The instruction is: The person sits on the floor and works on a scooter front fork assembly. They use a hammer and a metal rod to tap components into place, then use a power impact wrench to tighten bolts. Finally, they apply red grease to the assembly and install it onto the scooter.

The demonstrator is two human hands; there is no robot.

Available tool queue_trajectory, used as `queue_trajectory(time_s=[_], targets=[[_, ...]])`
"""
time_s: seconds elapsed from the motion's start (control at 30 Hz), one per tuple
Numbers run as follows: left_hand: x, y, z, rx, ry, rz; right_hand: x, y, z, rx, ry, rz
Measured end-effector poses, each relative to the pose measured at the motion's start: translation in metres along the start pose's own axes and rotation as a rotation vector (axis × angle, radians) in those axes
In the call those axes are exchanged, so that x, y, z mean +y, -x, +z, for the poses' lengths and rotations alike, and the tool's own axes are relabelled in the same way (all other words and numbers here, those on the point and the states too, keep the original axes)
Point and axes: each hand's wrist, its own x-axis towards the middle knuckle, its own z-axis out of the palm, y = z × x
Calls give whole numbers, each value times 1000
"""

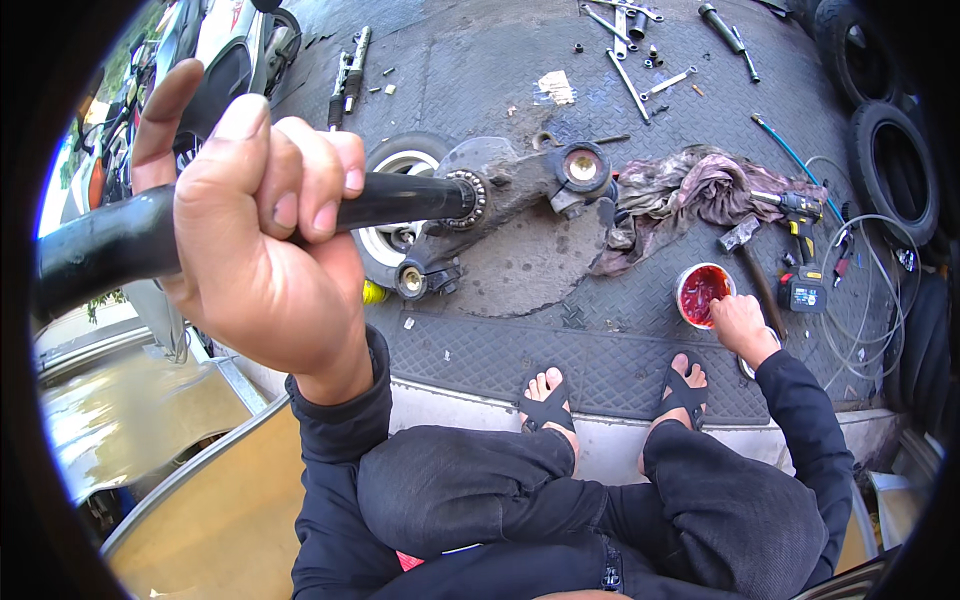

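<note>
My left hand (260, 230) is wrapped round a black steering stem (410, 200), its index finger raised off the tube. A ball bearing (467, 199) rings the stem where it meets a dirty dark fork clamp (500, 190) with two round sockets. Behind the clamp lies a dusty, spotted dark panel (530, 265); I cannot tell whether they are joined. On the right, my right hand (742, 328) reaches with curled fingers to the near edge of a white tub (683, 312) of red grease (703, 288). Its fingertips are hard to make out there.
A crumpled stained rag (700, 195), a hammer (760, 280) and a cordless drill (803, 265) lie right of the clamp. Wrenches (630, 85) are scattered farther off. Tires (890, 165) stand along the right. A small wheel (385, 245) lies behind the stem; motorcycles (225, 60) stand far left.
</note>
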Motion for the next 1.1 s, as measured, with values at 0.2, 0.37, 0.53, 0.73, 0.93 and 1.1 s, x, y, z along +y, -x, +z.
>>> queue_trajectory(time_s=[0.2,0.37,0.53,0.73,0.93,1.1], targets=[[2,2,-2,3,9,2,7,23,-94,65,-611,77],[7,8,-4,38,2,2,-28,68,-236,92,-1574,-308],[6,4,4,90,-78,-46,-105,35,-319,237,-1482,-651],[13,11,9,98,-85,-13,-161,13,-326,377,-1342,-554],[13,12,1,93,-59,7,-184,3,-306,653,-924,-450],[12,11,-2,118,-59,19,-199,10,-294,655,-739,-436]])
